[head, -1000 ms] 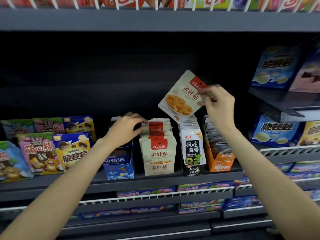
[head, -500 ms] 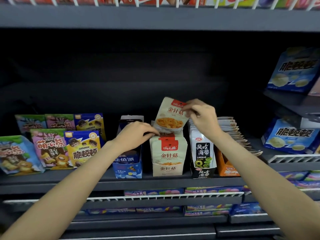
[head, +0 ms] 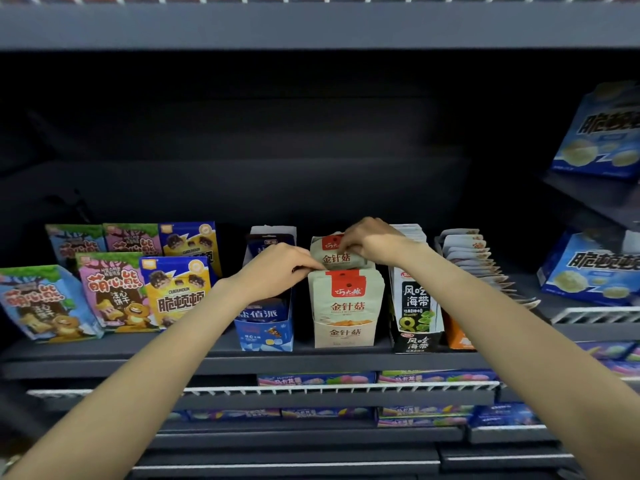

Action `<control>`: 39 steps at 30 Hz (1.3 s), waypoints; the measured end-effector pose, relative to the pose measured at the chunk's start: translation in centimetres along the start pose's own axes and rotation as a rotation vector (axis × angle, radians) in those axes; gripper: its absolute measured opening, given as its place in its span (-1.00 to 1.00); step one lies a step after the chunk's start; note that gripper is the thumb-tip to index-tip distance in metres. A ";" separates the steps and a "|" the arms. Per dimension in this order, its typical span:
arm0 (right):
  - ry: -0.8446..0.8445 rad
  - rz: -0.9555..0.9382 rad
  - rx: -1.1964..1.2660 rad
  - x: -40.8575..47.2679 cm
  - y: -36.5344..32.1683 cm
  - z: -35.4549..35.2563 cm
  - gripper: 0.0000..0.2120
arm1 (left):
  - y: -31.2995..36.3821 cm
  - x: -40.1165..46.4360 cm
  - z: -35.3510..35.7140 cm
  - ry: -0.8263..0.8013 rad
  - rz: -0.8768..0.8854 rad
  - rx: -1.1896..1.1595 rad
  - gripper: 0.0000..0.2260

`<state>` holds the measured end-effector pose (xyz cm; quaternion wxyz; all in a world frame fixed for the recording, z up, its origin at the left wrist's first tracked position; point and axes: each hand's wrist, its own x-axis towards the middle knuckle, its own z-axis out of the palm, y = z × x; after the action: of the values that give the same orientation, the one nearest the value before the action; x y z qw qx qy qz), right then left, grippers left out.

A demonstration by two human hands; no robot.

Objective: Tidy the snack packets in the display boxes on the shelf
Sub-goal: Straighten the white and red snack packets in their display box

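Packet going back into the beige display box [head: 344, 336], frame centre.
My right hand [head: 372, 242] pinches the beige packet [head: 337, 256]; my left hand [head: 277, 271] pinches the front stack [head: 346, 292], keeping a gap open.

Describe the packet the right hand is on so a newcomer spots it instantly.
On the middle shelf, find the beige display box between the blue and black ones. The beige packet at its back, red-topped, is the only one tilted, pinched by the right hand.

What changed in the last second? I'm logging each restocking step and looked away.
The right hand brought the beige packet down from above the boxes and is pushing it into the beige display box, still gripping its top. The left hand stayed at the front packets, holding them forward. The other boxes kept their places.
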<state>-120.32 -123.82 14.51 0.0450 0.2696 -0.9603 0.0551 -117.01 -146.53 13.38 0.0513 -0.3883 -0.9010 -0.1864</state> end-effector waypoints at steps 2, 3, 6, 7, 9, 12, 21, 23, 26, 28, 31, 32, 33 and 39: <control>-0.043 -0.002 -0.035 0.0 0.0 -0.4 -0.77 | -0.1 0.0 -0.1 -0.008 0.005 -0.014 -0.76; -0.055 -0.009 -0.058 -0.1 -0.1 -0.6 -0.77 | -0.1 0.1 -0.2 -0.007 0.006 -0.023 -0.76; -0.016 -0.037 -0.108 -1.1 -0.2 -0.7 -0.77 | -0.4 0.3 -0.3 0.010 -0.018 -0.044 -0.79; 0.026 -0.031 -0.098 -1.4 -0.2 -0.7 -0.77 | -0.5 0.4 -0.3 0.021 -0.028 -0.052 -0.79; 0.152 -0.001 -0.068 -2.1 0.0 -0.7 -0.77 | -0.7 0.7 -0.3 0.034 -0.044 -0.069 -0.79; 0.295 0.020 0.006 -3.3 0.3 -0.8 -0.80 | -0.8 1.0 -0.2 0.025 -0.067 -0.081 -0.77; 0.100 0.016 -0.028 -3.4 -1.2 -1.6 -0.75 | -0.9 1.9 0.0 0.035 -0.095 -0.105 -0.71; 0.077 0.035 -0.086 -3.0 -1.3 -1.6 -0.76 | -0.7 2.1 -0.1 0.029 -0.099 -0.131 -0.66; 0.098 0.090 -0.154 -2.9 -1.5 -1.4 -0.79 | -0.5 2.2 -0.2 0.033 -0.116 -0.144 -0.60; 0.169 0.132 -0.146 -3.2 -1.3 -1.2 -0.80 | -0.6 2.1 -0.1 0.041 -0.136 -0.164 -0.56; 0.271 0.186 -0.095 -3.8 -0.9 -1.8 -0.79 | -0.7 2.0 0.2 0.071 -0.170 -0.247 -0.58; 0.299 0.189 -0.083 -4.0 -0.9 -2.1 -0.79 | -0.6 2.0 0.2 0.088 -0.179 -0.272 -0.61; 0.333 0.187 -0.069 -4.3 -1.0 -2.5 -0.80 | -0.6 2.1 0.3 0.103 -0.189 -0.295 -0.65; 0.771 0.186 0.149 -6.5 -1.8 -5.3 -0.87 | -0.5 1.9 0.3 0.132 -0.239 -0.451 -0.74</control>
<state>-113.58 -121.29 19.16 0.3771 0.1435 -0.8867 0.2256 -118.68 -145.48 13.39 -0.0002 -0.2675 -0.8710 -0.4120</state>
